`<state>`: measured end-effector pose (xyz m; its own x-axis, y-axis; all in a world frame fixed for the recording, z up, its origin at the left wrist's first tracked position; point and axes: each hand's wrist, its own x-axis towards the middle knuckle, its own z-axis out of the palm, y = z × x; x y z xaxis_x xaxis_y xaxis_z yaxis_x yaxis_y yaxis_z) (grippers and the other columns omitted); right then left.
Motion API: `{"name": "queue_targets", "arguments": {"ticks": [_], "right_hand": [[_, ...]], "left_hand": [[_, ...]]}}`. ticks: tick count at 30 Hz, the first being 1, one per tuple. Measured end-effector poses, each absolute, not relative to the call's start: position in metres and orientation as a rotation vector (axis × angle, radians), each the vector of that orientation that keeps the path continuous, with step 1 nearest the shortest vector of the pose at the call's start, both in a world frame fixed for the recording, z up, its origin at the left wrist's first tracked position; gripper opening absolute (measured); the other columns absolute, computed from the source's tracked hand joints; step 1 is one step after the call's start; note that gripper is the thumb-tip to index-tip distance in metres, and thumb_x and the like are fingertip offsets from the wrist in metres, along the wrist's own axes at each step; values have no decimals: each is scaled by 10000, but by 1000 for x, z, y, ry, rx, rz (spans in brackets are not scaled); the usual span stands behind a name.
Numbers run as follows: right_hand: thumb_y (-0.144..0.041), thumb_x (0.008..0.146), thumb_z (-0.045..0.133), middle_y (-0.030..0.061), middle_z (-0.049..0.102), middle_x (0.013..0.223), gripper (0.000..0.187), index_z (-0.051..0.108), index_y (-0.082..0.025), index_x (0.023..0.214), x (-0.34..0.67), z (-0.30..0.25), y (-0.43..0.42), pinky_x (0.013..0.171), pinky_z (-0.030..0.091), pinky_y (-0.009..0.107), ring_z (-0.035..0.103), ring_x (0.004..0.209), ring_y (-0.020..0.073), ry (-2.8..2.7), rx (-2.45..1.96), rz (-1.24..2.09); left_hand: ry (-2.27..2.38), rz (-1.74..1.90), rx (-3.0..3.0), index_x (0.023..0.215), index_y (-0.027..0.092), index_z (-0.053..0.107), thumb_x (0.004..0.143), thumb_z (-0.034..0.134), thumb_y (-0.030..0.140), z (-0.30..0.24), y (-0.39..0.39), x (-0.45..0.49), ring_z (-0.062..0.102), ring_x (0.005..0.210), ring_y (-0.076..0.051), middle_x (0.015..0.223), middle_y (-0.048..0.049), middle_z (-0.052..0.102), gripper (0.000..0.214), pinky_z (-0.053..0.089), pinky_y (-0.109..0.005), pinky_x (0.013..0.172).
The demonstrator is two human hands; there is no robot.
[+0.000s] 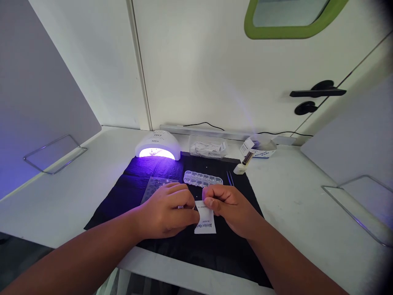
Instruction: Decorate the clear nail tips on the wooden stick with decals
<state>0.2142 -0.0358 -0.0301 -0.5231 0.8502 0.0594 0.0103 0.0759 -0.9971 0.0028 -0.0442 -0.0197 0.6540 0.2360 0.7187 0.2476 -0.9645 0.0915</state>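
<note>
A white alcohol pad packet, its lettering upside down to me, hangs between my two hands over the black mat. My right hand pinches its upper edge between thumb and bent fingers. Against its left side my left hand is closed, fingers curled, thumb tip at the packet's edge. Just behind the hands lies a clear compartment box with small pieces in it. A clear sheet with small round shapes is partly hidden by my left hand. Dark tweezers rest beyond my right hand.
A white nail lamp glows violet at the back left of the black mat. Behind stand a clear tub of packets and an open carton. A small bottle leans in a white holder. Wire handles flank the table.
</note>
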Motion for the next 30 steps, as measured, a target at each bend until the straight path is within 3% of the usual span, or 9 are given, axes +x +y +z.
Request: {"name": "queue_targets", "arguments": {"ticks": [14,20,25,30], "right_hand": [[-543,808,681,-69,408,559,425,523,-188,635,219,-28,-30,475,288,224,325,502,74,-1700,-854,1607],[-460,791,708,-37,526,561,354,567,-178,630,226,-26,-26,488,352,232,452,512,97,-1700,-941,1556],[-423,789,664,-23,536,595,297,577,-184,634,234,-32,-10,550,405,264,485,566,119,-1514,-1020,1318],[-390,810,609,-49,447,543,293,500,-202,614,246,-38,9,527,370,268,418,522,109,-1370,-1128,1101]], "left_hand": [[-403,-1256,-2847,928,205,610,937,520,108,-19,-40,-2,544,718,-142,796,-10,582,133,441,-297,650],[-398,-1335,-2840,974,191,629,919,578,116,-15,-38,-9,556,764,-152,847,-26,570,106,479,-296,661],[-788,-1562,-2829,926,196,635,881,613,104,-17,-24,-17,592,916,-167,997,-47,613,105,506,-313,794],[-1096,-1681,-2833,859,180,613,916,601,186,-28,-10,-19,597,826,-149,853,-16,636,59,491,-302,773]]}}
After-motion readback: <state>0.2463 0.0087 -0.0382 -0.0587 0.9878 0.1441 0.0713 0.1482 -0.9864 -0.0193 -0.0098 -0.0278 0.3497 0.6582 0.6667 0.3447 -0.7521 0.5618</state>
